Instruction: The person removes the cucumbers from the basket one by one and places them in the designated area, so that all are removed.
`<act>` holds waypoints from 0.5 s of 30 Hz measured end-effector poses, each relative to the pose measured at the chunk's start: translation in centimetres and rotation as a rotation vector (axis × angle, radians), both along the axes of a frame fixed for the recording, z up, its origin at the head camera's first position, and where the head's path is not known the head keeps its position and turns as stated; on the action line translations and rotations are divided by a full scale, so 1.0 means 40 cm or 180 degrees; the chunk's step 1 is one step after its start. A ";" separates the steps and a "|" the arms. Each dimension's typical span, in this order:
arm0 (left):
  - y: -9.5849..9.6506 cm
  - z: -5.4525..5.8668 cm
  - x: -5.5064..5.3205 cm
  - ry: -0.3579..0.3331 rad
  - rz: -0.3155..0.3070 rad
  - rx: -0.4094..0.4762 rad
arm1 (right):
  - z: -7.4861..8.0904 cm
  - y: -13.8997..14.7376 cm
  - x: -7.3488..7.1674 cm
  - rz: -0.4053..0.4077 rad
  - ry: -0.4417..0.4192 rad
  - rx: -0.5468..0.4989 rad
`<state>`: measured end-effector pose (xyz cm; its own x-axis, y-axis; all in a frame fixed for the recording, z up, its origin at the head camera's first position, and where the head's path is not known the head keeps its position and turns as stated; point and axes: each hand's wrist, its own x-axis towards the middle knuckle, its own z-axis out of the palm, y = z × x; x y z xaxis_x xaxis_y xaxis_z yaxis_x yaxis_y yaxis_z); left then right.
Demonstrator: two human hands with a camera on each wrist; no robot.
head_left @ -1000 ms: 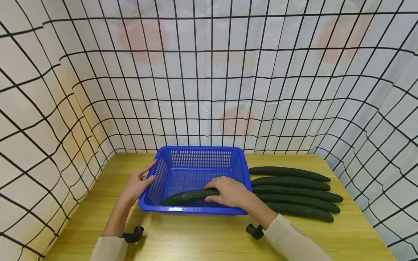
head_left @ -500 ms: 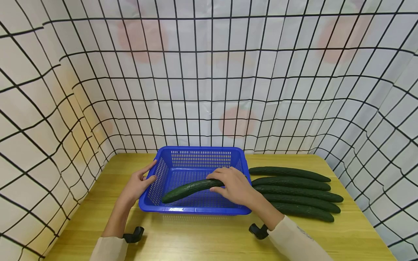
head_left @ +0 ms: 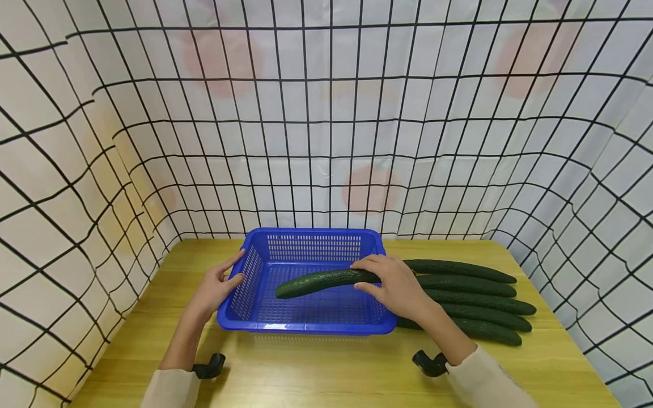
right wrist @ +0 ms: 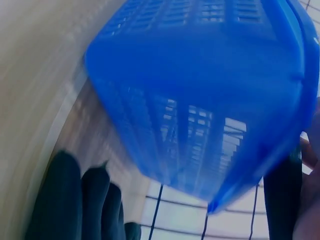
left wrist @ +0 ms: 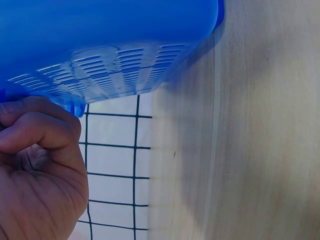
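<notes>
My right hand [head_left: 397,283] grips a long dark green cucumber [head_left: 318,282] by its right part. The cucumber is held level with the rim of a blue plastic basket [head_left: 306,328], its free end over the inside. In the right wrist view the held cucumber [right wrist: 282,197] is beside the basket's rim, and only a little of the hand shows. At the basket's left side, my left hand [head_left: 211,292] holds the rim with the thumb over the edge. The left wrist view shows curled fingers [left wrist: 42,132] under that rim.
Several cucumbers [head_left: 476,306] lie side by side on the wooden table [head_left: 306,368], right of the basket. White sheeting with a black grid [head_left: 326,136] encloses the back and both sides. A black wrist mount [head_left: 430,362] juts out beside each wrist.
My right hand has lifted the cucumber from low inside the basket and carried it up and to the right, toward the right rim. The left hand and basket have hardly moved.
</notes>
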<state>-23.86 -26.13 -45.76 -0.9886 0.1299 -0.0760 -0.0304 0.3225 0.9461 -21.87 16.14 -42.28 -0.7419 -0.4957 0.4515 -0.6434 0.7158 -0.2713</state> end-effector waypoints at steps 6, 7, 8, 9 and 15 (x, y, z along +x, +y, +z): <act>-0.001 0.002 0.000 0.0008 0.0001 -0.0003 | -0.004 0.063 0.011 -0.0129 -0.0134 -0.0146; -0.001 0.002 0.000 0.0011 0.0001 -0.0007 | -0.004 0.073 0.013 -0.0146 -0.0163 -0.0171; -0.001 0.002 -0.001 0.0012 0.0000 -0.0009 | -0.005 0.082 0.016 -0.0165 -0.0181 -0.0185; -0.001 0.002 -0.001 0.0010 0.0000 -0.0010 | -0.007 0.092 0.018 -0.0179 -0.0191 -0.0199; 0.001 0.004 0.001 -0.0022 0.0014 -0.0015 | -0.013 0.146 0.029 -0.0266 -0.0209 -0.0277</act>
<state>-23.81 -26.10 -45.60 -0.9886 0.1253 -0.0834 -0.0382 0.3267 0.9444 -20.72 22.00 -42.80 -0.8083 -0.3920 0.4393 -0.5613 0.7382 -0.3742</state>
